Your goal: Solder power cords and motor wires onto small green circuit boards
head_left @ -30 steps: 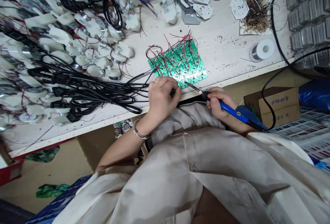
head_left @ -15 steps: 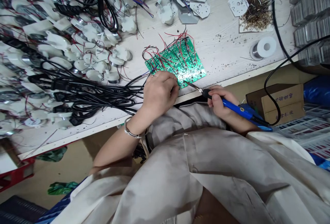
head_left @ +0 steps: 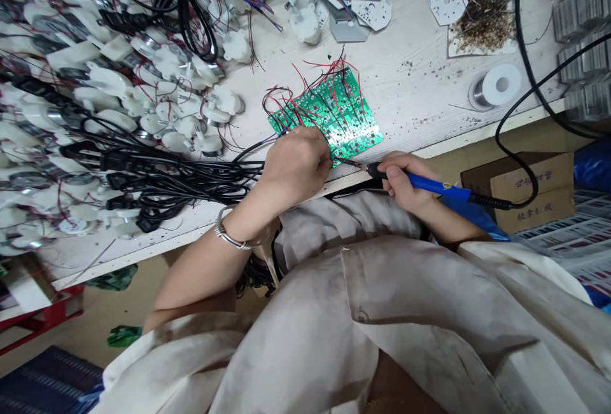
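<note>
In the head view, the right hand (head_left: 408, 179) grips a blue soldering iron (head_left: 432, 187), tip at the green circuit board (head_left: 358, 126) by the desk's (head_left: 417, 93) front edge, while the left hand (head_left: 298, 163) curls over the board, its grasp hidden.

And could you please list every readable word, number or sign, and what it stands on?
"轻拿轻放", probably: lower row on the cardboard box, blurred.
Upper row, same box: too blurred to read.
Green circuit board: markings too small to read.
Blue soldering iron: yellow mark, too small to read.
</note>
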Motion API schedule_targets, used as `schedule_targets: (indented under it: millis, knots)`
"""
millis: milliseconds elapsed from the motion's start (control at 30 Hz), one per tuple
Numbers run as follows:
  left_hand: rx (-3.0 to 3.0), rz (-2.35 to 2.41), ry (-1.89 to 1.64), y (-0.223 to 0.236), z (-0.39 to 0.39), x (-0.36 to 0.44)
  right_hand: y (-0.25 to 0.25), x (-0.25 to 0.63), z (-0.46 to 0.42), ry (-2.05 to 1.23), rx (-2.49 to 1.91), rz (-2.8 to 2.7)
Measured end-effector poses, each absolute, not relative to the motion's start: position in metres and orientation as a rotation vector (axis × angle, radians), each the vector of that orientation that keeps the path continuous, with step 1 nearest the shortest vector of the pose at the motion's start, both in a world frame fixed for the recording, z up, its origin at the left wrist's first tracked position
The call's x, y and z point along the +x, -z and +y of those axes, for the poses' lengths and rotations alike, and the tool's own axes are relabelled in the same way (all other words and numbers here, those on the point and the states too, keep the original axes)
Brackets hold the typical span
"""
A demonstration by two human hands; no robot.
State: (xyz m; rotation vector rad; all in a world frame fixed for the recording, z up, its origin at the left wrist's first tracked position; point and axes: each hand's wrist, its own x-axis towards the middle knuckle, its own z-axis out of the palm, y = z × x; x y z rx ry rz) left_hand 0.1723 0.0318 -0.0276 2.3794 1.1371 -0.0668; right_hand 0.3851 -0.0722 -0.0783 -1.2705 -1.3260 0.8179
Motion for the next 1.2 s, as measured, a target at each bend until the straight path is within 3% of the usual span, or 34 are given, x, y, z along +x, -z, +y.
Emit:
schedule_targets:
  millis: [467, 767, 900, 1200]
  knots:
    - [2.376, 1.183, 0.331, 0.017, 0.041, 0.186, 0.056, 0.392, -0.038, -1.137, -1.255, -1.241]
    - [2.426, 1.131, 0.315, 0.023, 0.042, 0.181, 0.075, 0.394, -0.039, -0.666, -1.3, -1.061]
    - [2.433, 1.126, 0.332, 0.021, 0.042, 0.183, 0.084, 0.392, -0.041, -0.641, -1.238, -1.082]
    - [2.407, 1.124, 0.301, 0.021, 0.042, 0.183, 0.086, 0.393, -0.029, -0.344, -1.183, -1.563]
